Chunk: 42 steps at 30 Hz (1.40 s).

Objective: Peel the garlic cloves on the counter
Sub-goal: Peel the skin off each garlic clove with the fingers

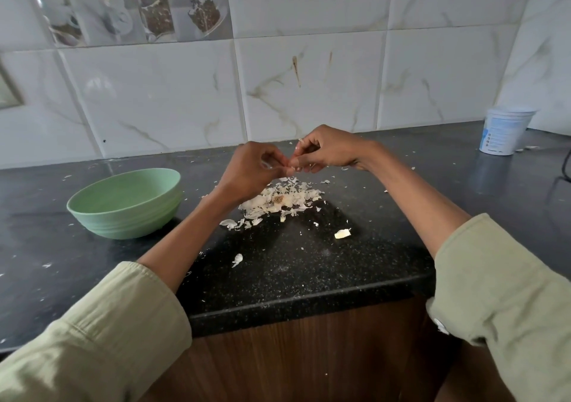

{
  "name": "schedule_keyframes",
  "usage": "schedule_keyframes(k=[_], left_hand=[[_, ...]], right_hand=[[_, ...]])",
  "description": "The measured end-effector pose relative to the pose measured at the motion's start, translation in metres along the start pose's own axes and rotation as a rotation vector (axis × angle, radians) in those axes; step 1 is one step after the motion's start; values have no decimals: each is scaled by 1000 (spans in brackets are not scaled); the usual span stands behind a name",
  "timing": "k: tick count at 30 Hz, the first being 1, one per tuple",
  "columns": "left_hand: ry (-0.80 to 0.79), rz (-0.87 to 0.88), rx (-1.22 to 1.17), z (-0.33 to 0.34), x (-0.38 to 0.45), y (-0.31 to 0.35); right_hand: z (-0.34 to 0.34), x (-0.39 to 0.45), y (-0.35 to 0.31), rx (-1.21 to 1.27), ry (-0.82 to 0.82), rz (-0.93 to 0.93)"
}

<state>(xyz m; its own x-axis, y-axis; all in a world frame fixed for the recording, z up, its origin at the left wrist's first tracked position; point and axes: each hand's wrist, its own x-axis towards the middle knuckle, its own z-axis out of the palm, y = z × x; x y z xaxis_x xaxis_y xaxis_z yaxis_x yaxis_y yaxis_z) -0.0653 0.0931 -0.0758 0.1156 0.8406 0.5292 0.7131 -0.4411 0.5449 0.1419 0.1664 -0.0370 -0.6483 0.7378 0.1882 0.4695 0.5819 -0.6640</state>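
While our fingertips are meeting above the pile, we are pinching a small pale garlic clove [293, 163] between both hands: the left hand [253, 171] is curling its fingers round one end and the right hand [327, 154] is nipping at the other, where a thin flake of skin is sticking up. The clove is mostly hidden by our fingers, so we cannot tell how much skin is remaining on it. We are holding it raised over the heap, and we judge this is so that the skins are dropping onto one spot.

Directly beneath, the heap of white papery garlic skins [278, 200] is lying on the black speckled stone tabletop [309, 265], with a dry brown root stub in its middle. Just nearer us, one loose pale garlic clove [343, 233] is lying apart from the heap. To the left, the pale green ribbed bowl [125, 202] is standing near, probably for peeled cloves; its inside is showing none from here. Far right, a white and blue plastic tub [506, 131] is standing by the marble-patterned wall tiles [309, 86].
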Motion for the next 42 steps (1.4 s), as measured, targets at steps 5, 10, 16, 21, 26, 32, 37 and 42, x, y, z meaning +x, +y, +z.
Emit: schedule_keyframes(k=[5,10,16,21,26,32,37,42], left_hand=[[49,-20,-55,0,-1,4],[60,-37,-139,0,-2,6],[197,-28,-99,-1,-2,7],[270,17,-17,-4,-2,9],[258,44,56,-5,-3,10],[244,55,138,-4,-6,15],[245,37,127,-5,-6,15],[280,24,67,-7,-6,15]], right_hand=[[0,2,2,126,84,-8],[3,2,-1,212,165,-40],[5,2,-8,222,191,-100],[8,2,-12,-108,336,-204],[12,0,-18,-202,345,-261],[15,0,-19,-279,362,-288],[17,0,-21,-239,378,-271],[19,-1,-23,-54,377,-205]])
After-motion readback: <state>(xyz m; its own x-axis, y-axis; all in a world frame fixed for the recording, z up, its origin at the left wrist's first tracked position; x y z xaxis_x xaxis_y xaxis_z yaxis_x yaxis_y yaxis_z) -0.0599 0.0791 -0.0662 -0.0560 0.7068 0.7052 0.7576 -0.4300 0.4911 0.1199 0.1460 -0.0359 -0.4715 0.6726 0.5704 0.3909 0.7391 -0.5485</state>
